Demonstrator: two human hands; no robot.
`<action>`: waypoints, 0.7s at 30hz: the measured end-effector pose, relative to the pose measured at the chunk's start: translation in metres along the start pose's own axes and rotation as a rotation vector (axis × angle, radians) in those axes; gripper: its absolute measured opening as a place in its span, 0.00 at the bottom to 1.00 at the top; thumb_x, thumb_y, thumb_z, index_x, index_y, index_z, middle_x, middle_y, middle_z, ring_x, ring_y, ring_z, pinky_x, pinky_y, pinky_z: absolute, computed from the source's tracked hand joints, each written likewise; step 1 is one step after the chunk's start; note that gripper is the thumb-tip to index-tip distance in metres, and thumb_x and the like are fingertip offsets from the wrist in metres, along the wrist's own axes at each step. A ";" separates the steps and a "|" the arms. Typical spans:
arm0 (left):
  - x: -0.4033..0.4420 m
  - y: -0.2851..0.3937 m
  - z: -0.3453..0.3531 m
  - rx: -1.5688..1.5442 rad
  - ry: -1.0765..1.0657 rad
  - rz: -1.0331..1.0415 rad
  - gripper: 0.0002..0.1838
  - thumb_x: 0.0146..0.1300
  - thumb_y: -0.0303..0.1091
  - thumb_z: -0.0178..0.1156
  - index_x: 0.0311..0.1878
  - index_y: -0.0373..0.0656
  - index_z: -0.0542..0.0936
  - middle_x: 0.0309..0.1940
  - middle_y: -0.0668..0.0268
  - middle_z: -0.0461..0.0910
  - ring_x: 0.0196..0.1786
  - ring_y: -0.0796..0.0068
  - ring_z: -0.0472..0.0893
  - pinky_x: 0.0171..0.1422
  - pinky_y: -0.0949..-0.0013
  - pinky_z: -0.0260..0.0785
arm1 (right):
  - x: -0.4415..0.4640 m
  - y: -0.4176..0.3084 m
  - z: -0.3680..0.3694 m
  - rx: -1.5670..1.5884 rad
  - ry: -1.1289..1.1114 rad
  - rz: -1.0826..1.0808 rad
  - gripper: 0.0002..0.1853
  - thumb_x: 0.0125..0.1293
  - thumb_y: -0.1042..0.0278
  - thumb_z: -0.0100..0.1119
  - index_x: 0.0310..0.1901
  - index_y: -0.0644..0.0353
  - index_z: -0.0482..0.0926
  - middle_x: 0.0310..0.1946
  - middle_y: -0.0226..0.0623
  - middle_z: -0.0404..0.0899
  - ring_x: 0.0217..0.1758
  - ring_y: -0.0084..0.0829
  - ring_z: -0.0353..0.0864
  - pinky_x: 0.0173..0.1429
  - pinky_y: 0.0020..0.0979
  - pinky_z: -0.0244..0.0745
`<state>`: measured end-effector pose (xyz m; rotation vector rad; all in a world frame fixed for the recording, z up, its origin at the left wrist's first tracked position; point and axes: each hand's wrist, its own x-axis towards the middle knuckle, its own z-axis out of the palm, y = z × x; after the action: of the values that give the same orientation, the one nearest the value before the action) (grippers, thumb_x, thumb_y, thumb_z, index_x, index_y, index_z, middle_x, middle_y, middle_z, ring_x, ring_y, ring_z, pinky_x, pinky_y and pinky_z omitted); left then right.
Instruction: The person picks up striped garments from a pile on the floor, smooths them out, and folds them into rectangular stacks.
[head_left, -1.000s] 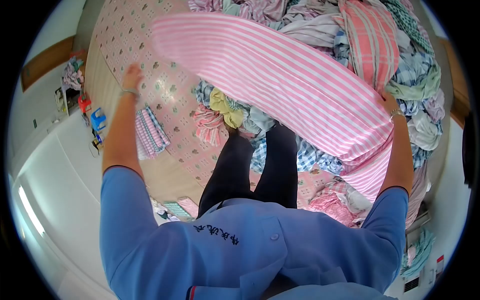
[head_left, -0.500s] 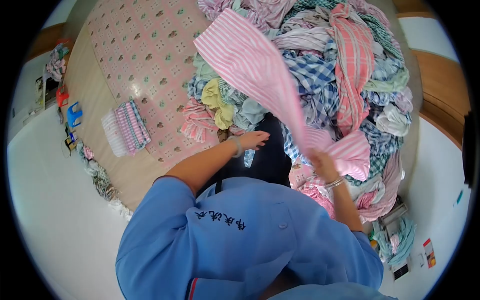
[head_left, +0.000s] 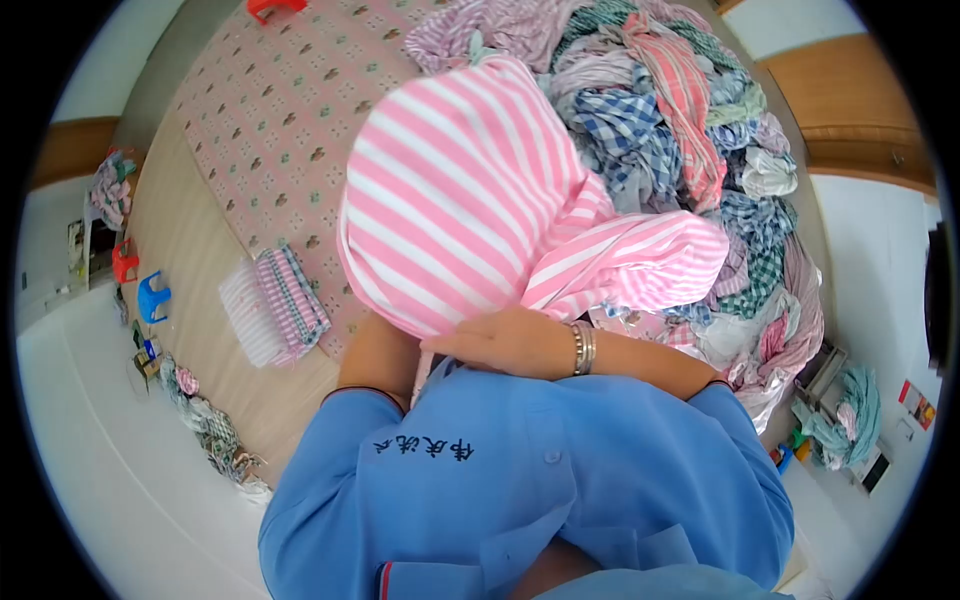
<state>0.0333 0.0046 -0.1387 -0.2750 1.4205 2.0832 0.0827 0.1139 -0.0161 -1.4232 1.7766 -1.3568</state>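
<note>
A large pink-and-white striped cloth (head_left: 450, 200) billows out in front of my body, with a bunched part stretching off to the right. My right hand (head_left: 505, 338) lies across the cloth's near edge at my waist, its fingers closed on the fabric. Two bracelets circle that wrist. My left forearm reaches in from the left and passes under the striped cloth, which hides my left hand. To the right, behind the striped cloth, lies a big heap of crumpled checked and striped fabrics (head_left: 620, 140).
Folded cloths (head_left: 290, 300) lie on the left by the pink patterned sheet (head_left: 260, 130). A blue stool (head_left: 153, 297) and a red stool (head_left: 125, 262) stand at the far left. More fabric (head_left: 207, 425) lies along the lower left; teal cloth (head_left: 850, 405) hangs at the right.
The striped cloth has swung in and ballooned out before me. My right hand has moved left to my waist with it. My left hand has gone from sight beneath the cloth.
</note>
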 end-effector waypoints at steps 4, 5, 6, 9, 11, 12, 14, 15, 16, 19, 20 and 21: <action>-0.044 -0.062 0.030 0.076 -0.087 -0.076 0.26 0.61 0.48 0.42 0.58 0.44 0.60 0.55 0.62 0.64 0.57 0.66 0.62 0.59 0.58 0.54 | 0.007 0.002 0.039 0.566 -0.214 0.502 0.18 0.58 0.68 0.45 0.51 0.56 0.67 0.37 0.38 0.75 0.38 0.33 0.74 0.39 0.28 0.69; -0.051 -0.079 0.041 0.078 -0.110 -0.094 0.26 0.61 0.48 0.42 0.58 0.44 0.60 0.55 0.62 0.64 0.57 0.65 0.62 0.59 0.58 0.54 | 0.006 -0.002 0.038 0.988 -0.321 0.992 0.17 0.58 0.66 0.45 0.50 0.56 0.69 0.38 0.38 0.75 0.41 0.31 0.74 0.44 0.27 0.68; -0.055 -0.092 0.050 0.073 -0.123 -0.109 0.26 0.61 0.48 0.41 0.58 0.43 0.60 0.55 0.62 0.63 0.57 0.65 0.62 0.59 0.57 0.53 | -0.009 -0.002 0.035 0.895 -0.233 0.906 0.14 0.58 0.66 0.46 0.46 0.57 0.71 0.39 0.38 0.75 0.41 0.29 0.74 0.45 0.25 0.67; -0.062 -0.120 0.066 0.038 -0.153 -0.138 0.26 0.61 0.48 0.41 0.58 0.43 0.59 0.55 0.61 0.63 0.58 0.64 0.61 0.60 0.57 0.52 | -0.071 0.013 0.002 0.418 0.033 0.508 0.09 0.58 0.71 0.46 0.38 0.62 0.75 0.39 0.40 0.75 0.40 0.28 0.75 0.44 0.26 0.69; -0.064 -0.125 0.065 0.009 -0.136 -0.137 0.26 0.61 0.48 0.40 0.58 0.43 0.59 0.56 0.61 0.62 0.58 0.64 0.61 0.60 0.56 0.52 | -0.105 0.026 -0.039 0.416 0.495 0.724 0.10 0.59 0.74 0.43 0.37 0.65 0.75 0.39 0.40 0.75 0.38 0.27 0.74 0.41 0.26 0.69; -0.063 -0.127 0.063 -0.002 -0.125 -0.133 0.26 0.61 0.48 0.40 0.58 0.42 0.59 0.56 0.61 0.62 0.58 0.63 0.60 0.60 0.56 0.51 | -0.118 0.041 -0.061 0.151 0.588 0.867 0.11 0.61 0.72 0.43 0.40 0.64 0.74 0.41 0.37 0.74 0.36 0.22 0.72 0.39 0.21 0.67; -0.065 -0.127 0.060 -0.012 -0.108 -0.117 0.26 0.62 0.47 0.39 0.59 0.42 0.58 0.56 0.60 0.62 0.59 0.63 0.60 0.61 0.55 0.51 | -0.169 0.086 -0.080 -0.101 0.551 1.001 0.16 0.64 0.63 0.42 0.50 0.61 0.68 0.48 0.34 0.70 0.45 0.25 0.70 0.47 0.23 0.65; -0.065 -0.124 0.055 -0.018 -0.090 -0.109 0.26 0.62 0.47 0.39 0.59 0.42 0.58 0.56 0.60 0.62 0.59 0.63 0.60 0.61 0.55 0.50 | -0.192 0.105 -0.077 -0.103 0.539 1.023 0.16 0.64 0.63 0.42 0.50 0.61 0.68 0.48 0.34 0.70 0.45 0.25 0.70 0.47 0.23 0.65; -0.065 -0.119 0.049 -0.018 -0.064 -0.090 0.26 0.62 0.47 0.39 0.59 0.42 0.58 0.56 0.60 0.62 0.59 0.62 0.59 0.61 0.55 0.50 | -0.214 0.126 -0.071 0.386 0.636 1.047 0.19 0.64 0.60 0.41 0.53 0.61 0.65 0.51 0.34 0.67 0.50 0.26 0.67 0.52 0.27 0.62; -0.069 -0.086 0.021 -0.002 0.044 -0.014 0.26 0.62 0.47 0.38 0.59 0.41 0.57 0.57 0.60 0.61 0.60 0.62 0.59 0.62 0.54 0.49 | -0.194 0.145 -0.063 0.955 0.680 0.968 0.27 0.62 0.50 0.40 0.58 0.59 0.58 0.56 0.34 0.62 0.59 0.30 0.60 0.60 0.33 0.55; -0.074 -0.069 0.011 0.008 0.092 0.026 0.26 0.62 0.47 0.38 0.59 0.41 0.57 0.57 0.59 0.61 0.60 0.61 0.59 0.62 0.54 0.49 | -0.174 0.145 -0.061 1.025 0.641 0.905 0.32 0.60 0.43 0.41 0.59 0.58 0.55 0.58 0.35 0.59 0.62 0.32 0.56 0.63 0.37 0.52; -0.081 -0.049 -0.001 0.025 0.147 0.078 0.26 0.62 0.47 0.37 0.59 0.41 0.57 0.57 0.59 0.61 0.60 0.61 0.58 0.62 0.54 0.48 | -0.151 0.147 -0.066 1.048 0.495 0.773 0.34 0.58 0.42 0.43 0.59 0.58 0.55 0.58 0.35 0.60 0.62 0.32 0.56 0.63 0.37 0.52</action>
<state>0.1261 -0.0128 -0.1384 -0.3746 1.5652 2.1438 0.0150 0.2731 -0.1536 0.1537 1.2268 -1.7836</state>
